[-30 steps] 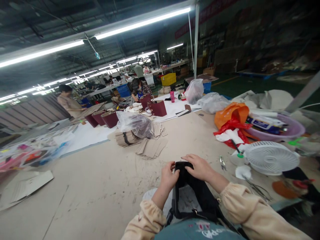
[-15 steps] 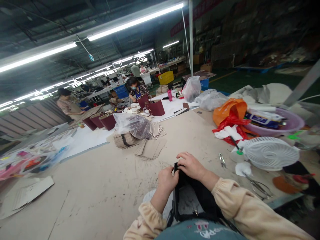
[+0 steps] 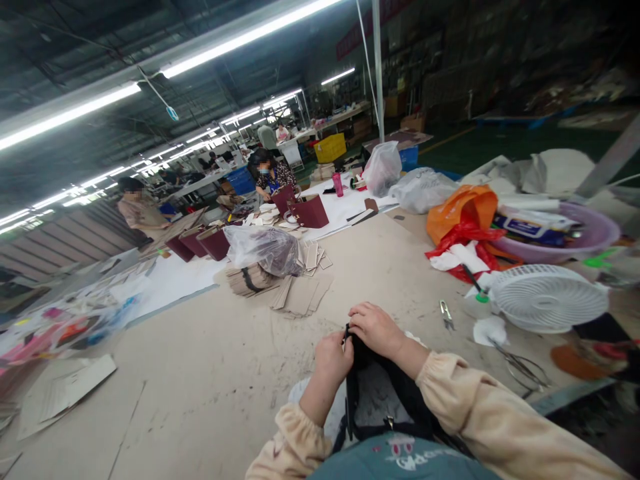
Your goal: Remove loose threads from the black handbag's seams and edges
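Observation:
At the table's near edge, a black bag [image 3: 403, 390] stands against my front, its light interior showing through the opening. My left hand [image 3: 331, 360] is closed on the bag's far rim at a corner, thumb and fingers pinching the dark edge. Beside it, my right hand [image 3: 376, 327] grips the same rim from above with bent fingers. A small metal clasp [image 3: 389, 421] shows at the bag's near side. The fingertips hide just what they press on. Thread snips [image 3: 445, 315] lie to the right of my right hand.
Scissors [image 3: 523, 370], a white fan [image 3: 550, 298] and a purple basin [image 3: 593, 233] crowd the right side. Ahead lie stacked card pieces [image 3: 300, 295] and a clear plastic bag [image 3: 265, 248]. Maroon bags [image 3: 311, 211] stand farther off, near a co-worker [image 3: 283, 175].
Both hands stay on the black bag's rim, shifting very slightly left in view. The camera view has turned a little; nothing is let go.

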### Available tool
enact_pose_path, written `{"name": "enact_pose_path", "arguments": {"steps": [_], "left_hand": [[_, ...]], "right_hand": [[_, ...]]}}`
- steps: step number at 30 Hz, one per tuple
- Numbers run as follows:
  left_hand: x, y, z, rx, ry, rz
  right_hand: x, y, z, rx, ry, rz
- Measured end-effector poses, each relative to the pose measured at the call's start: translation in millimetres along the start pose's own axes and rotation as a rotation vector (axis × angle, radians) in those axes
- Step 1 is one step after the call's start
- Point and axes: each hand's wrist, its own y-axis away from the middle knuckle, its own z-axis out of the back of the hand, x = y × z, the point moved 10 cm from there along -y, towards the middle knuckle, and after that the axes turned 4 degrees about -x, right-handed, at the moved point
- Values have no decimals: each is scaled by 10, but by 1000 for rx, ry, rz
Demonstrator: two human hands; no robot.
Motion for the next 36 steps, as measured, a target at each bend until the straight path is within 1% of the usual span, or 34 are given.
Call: {"name": "enact_pose_path", "arguments": {"steps": [9, 17, 22, 25, 27, 30, 36], "left_hand": [[-1, -11, 15, 4, -72, -5], [-11, -29, 7, 18, -76, -13], [7, -89, -5, 100, -143, 3], [-6, -172, -6, 160, -220, -7], [-22, -223, -6, 178, -263, -11], [-43, -262, -17, 180, -282, -5], [-14, -238, -32, 173, -275, 28]], "right_hand": [[-37, -7, -69, 56, 45, -47], [-40, -28, -109, 123, 79, -107], [-87, -3, -139, 149, 75, -159], [-116, 1, -146, 162, 63, -197], [-136, 0, -137, 169, 48, -217], [-164, 6, -115, 182, 3, -223], [-229, 57, -118, 209, -85, -218]]}}
